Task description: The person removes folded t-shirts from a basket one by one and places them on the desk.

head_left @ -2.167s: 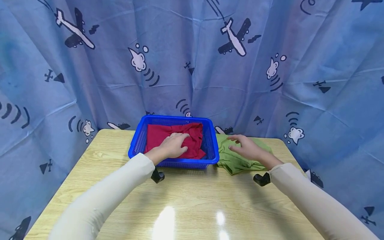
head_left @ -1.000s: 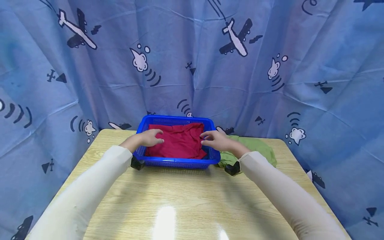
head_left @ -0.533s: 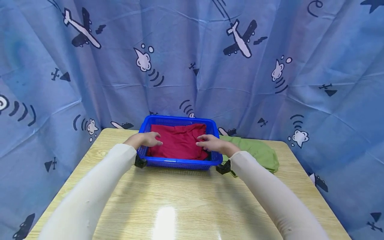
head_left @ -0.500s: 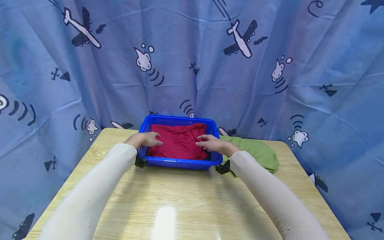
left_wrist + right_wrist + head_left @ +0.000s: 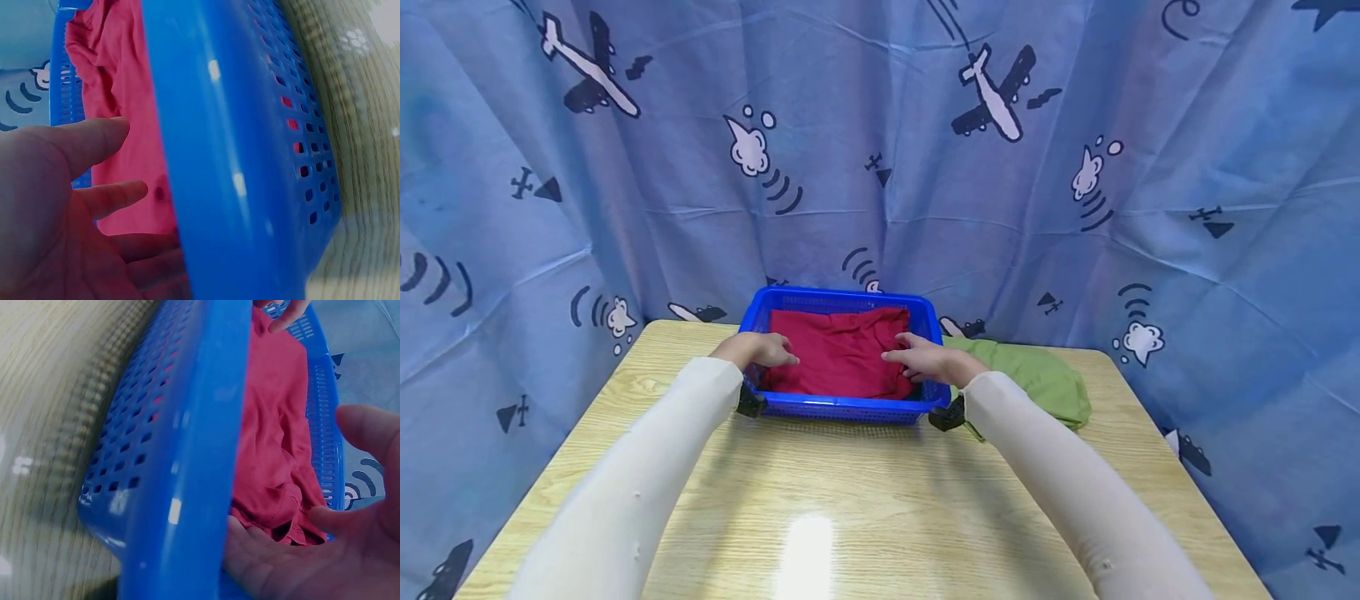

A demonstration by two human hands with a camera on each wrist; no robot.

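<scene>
A folded red garment (image 5: pixel 838 354) lies in a blue plastic basket (image 5: pixel 842 402). My left hand (image 5: pixel 767 349) reaches over the basket's left end, beside the garment's left edge. In the left wrist view its thumb and fingers are spread apart, the lower fingers by the garment and partly behind the blue rim (image 5: pixel 206 125). My right hand (image 5: pixel 928 358) reaches in at the right end. The right wrist view has its thumb raised and its fingertips at the garment's edge (image 5: pixel 275 512), with no pinch visible.
A green cloth (image 5: pixel 1033 379) lies on the wooden table (image 5: pixel 850 492), right of the basket and partly behind the right forearm. A blue curtain with printed planes (image 5: pixel 880 167) hangs behind the table. Black wrist cameras (image 5: pixel 947 414) sit under both wrists.
My left hand has moved left from over the garment's middle to the basket's left end. My right hand has moved left from over the green cloth into the basket's right end.
</scene>
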